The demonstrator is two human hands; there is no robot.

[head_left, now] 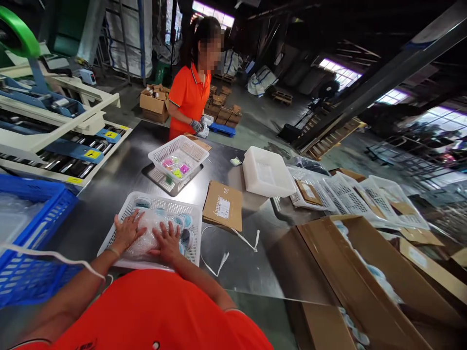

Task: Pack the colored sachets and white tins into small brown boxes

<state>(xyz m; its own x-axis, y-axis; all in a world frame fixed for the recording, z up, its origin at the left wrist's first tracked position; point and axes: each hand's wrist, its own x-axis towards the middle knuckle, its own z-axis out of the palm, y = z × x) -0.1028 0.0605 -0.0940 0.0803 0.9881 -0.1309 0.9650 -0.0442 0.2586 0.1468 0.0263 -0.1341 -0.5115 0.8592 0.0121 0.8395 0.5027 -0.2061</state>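
Bubble wrap (148, 221) is being covered by the left hand (127, 233) and the right hand (168, 244) at the lower left of the frame, inside a white perforated near basket (197, 238). On both hands the grip is being held apart, the fingers spread and the palms laid flat on the wrap. Round tubs (187, 221) with pale blue tops are being partly hidden by the wrap toward its right side. The near basket is being carried by a shiny metal desk (251, 272).

At the left edge of the frame, clear plastic is being held in a blue crate (54, 231). At the lower right, more blue-topped tubs are being held in a large cardboard box (328, 257). Just right of the near basket, a white cord (257, 237) with loose ends is being supported by the desk, and a labelled cardboard piece (233, 199) is being seen beside it, near the middle.

Farther up, pink and yellow-green packets (178, 172) are being held in a second basket (166, 151). Right of centre, a white tub (270, 172) is being carried by the desk. At the left, a roller conveyor (93, 166) is being seen beyond the blue crate. At upper centre, beyond the desk, a pale object is being handled by a gloved co-worker (189, 97) in orange.
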